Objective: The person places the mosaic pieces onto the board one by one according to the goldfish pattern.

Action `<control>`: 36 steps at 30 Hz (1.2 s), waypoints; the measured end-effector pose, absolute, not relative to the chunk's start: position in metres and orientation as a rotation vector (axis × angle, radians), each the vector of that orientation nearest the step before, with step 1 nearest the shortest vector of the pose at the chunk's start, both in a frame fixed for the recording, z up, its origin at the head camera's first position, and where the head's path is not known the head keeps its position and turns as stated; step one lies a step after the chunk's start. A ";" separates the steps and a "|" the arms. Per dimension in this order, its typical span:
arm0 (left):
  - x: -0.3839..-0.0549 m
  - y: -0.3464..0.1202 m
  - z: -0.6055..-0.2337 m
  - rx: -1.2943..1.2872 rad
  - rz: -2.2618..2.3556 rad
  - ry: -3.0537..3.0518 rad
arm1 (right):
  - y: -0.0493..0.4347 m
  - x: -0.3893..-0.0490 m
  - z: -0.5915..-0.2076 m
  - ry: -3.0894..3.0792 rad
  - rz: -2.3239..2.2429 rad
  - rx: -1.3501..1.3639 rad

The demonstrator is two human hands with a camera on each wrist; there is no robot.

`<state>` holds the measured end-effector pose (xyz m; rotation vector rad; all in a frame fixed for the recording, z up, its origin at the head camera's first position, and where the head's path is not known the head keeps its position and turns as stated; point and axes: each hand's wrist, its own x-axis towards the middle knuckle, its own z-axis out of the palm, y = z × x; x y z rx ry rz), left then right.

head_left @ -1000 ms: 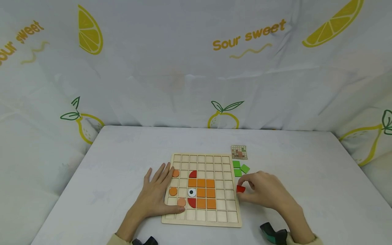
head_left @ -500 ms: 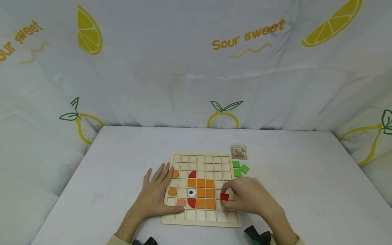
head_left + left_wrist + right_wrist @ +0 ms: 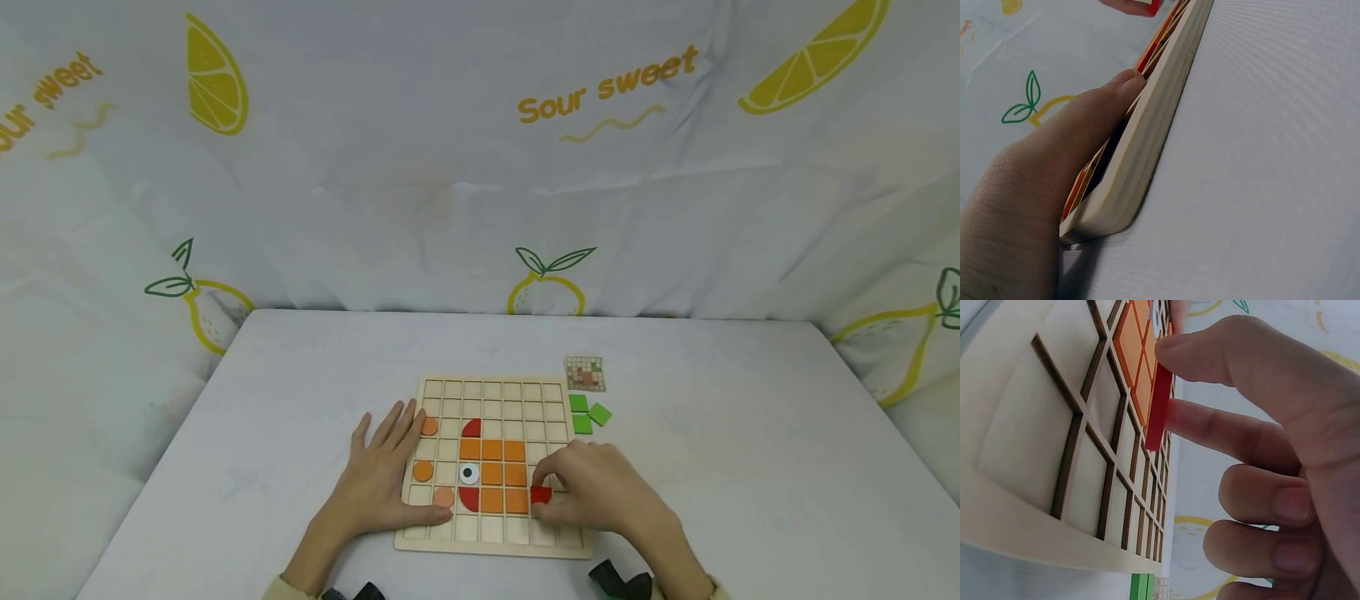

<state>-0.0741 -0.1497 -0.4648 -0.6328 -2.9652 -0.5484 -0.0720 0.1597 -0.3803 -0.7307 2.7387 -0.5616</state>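
Note:
In the head view, my right hand [image 3: 600, 487] pinches a red tile [image 3: 541, 495] between thumb and index finger, just right of the bottom row of orange square tiles [image 3: 492, 474]. The right wrist view shows that red tile [image 3: 1159, 409] edge-on at the wooden grid board; whether it touches the cell is unclear. My left hand [image 3: 378, 479] lies along the left side of the grid board [image 3: 495, 547], fingers spread, thumb across its near left corner. On the board are red quarter-circle tiles [image 3: 472, 428], a white eye tile [image 3: 469, 473] and orange round tiles [image 3: 423, 471].
Several green square tiles [image 3: 581, 424] lie on the table beside the board's right edge. A small printed pattern card [image 3: 585, 373] rests behind them. A white cloth with lemon prints [image 3: 420, 208] hangs at the back of the white table.
My right hand has carried the red tile leftward from beyond the board's right edge, then slightly nearer, to beside the orange squares. The left hand has stayed in place.

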 end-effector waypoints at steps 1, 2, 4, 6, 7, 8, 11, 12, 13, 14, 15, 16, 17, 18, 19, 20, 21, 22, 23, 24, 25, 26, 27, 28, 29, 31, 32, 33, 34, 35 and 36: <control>-0.074 -0.150 -0.465 -0.632 -0.550 -2.965 | 0.160 -0.072 -0.381 2.738 -0.563 -0.735; -0.074 -0.150 -0.465 -0.631 -0.551 -2.965 | 0.160 -0.072 -0.381 2.736 -0.561 -0.739; -0.074 -0.150 -0.465 -0.630 -0.553 -2.967 | 0.160 -0.072 -0.382 2.732 -0.560 -0.742; -0.074 -0.150 -0.465 -0.628 -0.553 -2.970 | 0.159 -0.073 -0.383 2.727 -0.564 -0.745; -0.074 -0.150 -0.465 -0.626 -0.551 -2.971 | 0.159 -0.073 -0.383 2.725 -0.565 -0.749; -0.074 -0.150 -0.465 -0.625 -0.547 -2.972 | 0.159 -0.073 -0.383 2.726 -0.563 -0.753; -0.074 -0.150 -0.465 -0.622 -0.541 -2.976 | 0.159 -0.072 -0.384 2.724 -0.567 -0.751; -0.074 -0.150 -0.464 -0.621 -0.539 -2.977 | 0.159 -0.072 -0.384 2.721 -0.570 -0.747; -0.074 -0.150 -0.464 -0.621 -0.540 -2.978 | 0.158 -0.072 -0.384 2.720 -0.568 -0.744; -0.074 -0.150 -0.464 -0.622 -0.539 -2.978 | 0.158 -0.072 -0.384 2.721 -0.567 -0.742; -0.074 -0.150 -0.464 -0.622 -0.540 -2.978 | 0.158 -0.072 -0.385 2.719 -0.567 -0.741; -0.074 -0.150 -0.464 -0.622 -0.539 -2.979 | 0.158 -0.072 -0.385 2.719 -0.566 -0.743; -0.074 -0.150 -0.464 -0.621 -0.537 -2.979 | 0.158 -0.072 -0.386 2.719 -0.562 -0.746; -0.074 -0.150 -0.464 -0.621 -0.536 -2.979 | 0.158 -0.073 -0.386 2.719 -0.559 -0.749; -0.074 -0.150 -0.464 -0.622 -0.535 -2.978 | 0.158 -0.073 -0.386 2.719 -0.556 -0.749; -0.074 -0.150 -0.464 -0.622 -0.535 -2.977 | 0.158 -0.073 -0.387 2.719 -0.555 -0.749; -0.074 -0.150 -0.464 -0.623 -0.536 -2.977 | 0.158 -0.073 -0.387 2.718 -0.555 -0.746; -0.074 -0.150 -0.464 -0.625 -0.535 -2.976 | 0.158 -0.073 -0.387 2.720 -0.552 -0.744; -0.074 -0.150 -0.464 -0.627 -0.536 -2.975 | 0.157 -0.073 -0.388 2.720 -0.551 -0.741; -0.074 -0.150 -0.464 -0.628 -0.536 -2.974 | 0.157 -0.073 -0.388 2.720 -0.552 -0.741; -0.074 -0.150 -0.464 -0.630 -0.537 -2.973 | 0.157 -0.073 -0.388 2.722 -0.552 -0.743; -0.074 -0.150 -0.464 -0.631 -0.538 -2.973 | 0.157 -0.073 -0.388 2.722 -0.552 -0.749; -0.074 -0.150 -0.463 -0.632 -0.540 -2.973 | 0.156 -0.073 -0.388 2.723 -0.553 -0.754; -0.074 -0.150 -0.463 -0.632 -0.542 -2.974 | 0.156 -0.072 -0.387 2.725 -0.556 -0.761; -0.074 -0.150 -0.463 -0.631 -0.543 -2.974 | 0.156 -0.072 -0.387 2.726 -0.560 -0.769; -0.074 -0.150 -0.463 -0.629 -0.546 -2.977 | 0.156 -0.072 -0.387 2.726 -0.567 -0.774; -0.074 -0.150 -0.463 -0.628 -0.548 -2.977 | 0.155 -0.072 -0.387 2.724 -0.571 -0.773; -0.074 -0.150 -0.463 -0.627 -0.550 -2.978 | 0.155 -0.072 -0.387 2.722 -0.574 -0.769; -0.074 -0.150 -0.463 -0.626 -0.552 -2.977 | 0.155 -0.072 -0.387 2.722 -0.572 -0.767; -0.074 -0.150 -0.463 -0.625 -0.552 -2.976 | 0.155 -0.072 -0.387 2.719 -0.574 -0.761; -0.074 -0.150 -0.463 -0.625 -0.554 -2.975 | 0.154 -0.073 -0.387 2.714 -0.577 -0.755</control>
